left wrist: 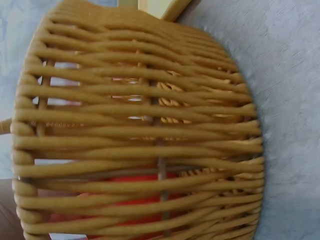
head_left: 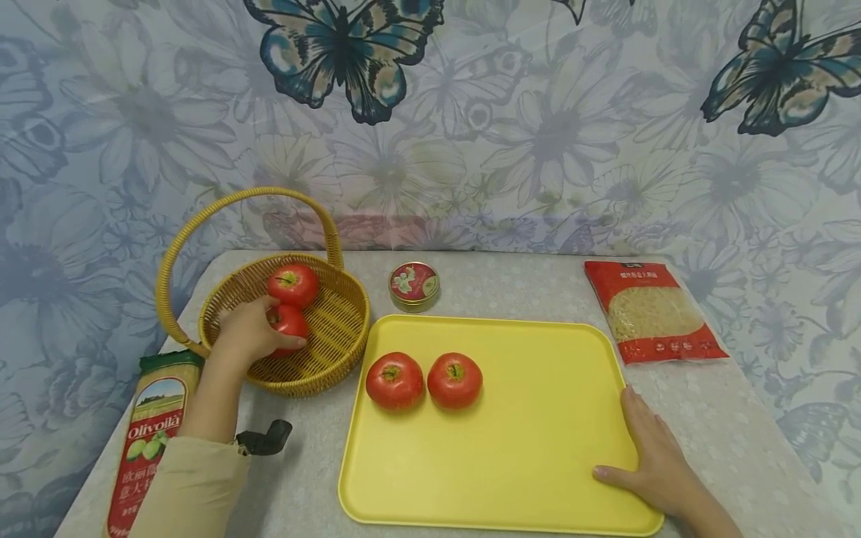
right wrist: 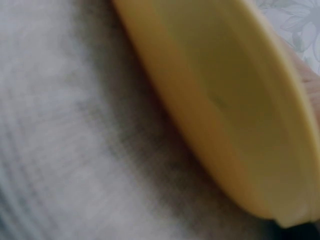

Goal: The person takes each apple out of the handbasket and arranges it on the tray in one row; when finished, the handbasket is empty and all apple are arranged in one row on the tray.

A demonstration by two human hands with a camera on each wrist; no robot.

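Butterfly-patterned cloth backs a grey table [head_left: 511, 288] where, left of the yellow tray [head_left: 538, 418], the left hand [head_left: 249, 332] curls around a tomato [head_left: 291, 323] in the wicker basket [head_left: 336, 336], half hiding it below a second tomato [head_left: 293, 285]. Two more tomatoes [head_left: 424, 379] sit on the tray's left part. At the tray's right edge the right hand [head_left: 649, 456] rests flat, fingers straight; its wrist view is too blurred to add anything.

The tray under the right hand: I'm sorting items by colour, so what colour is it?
Plain yellow tray, clearest in the head view.
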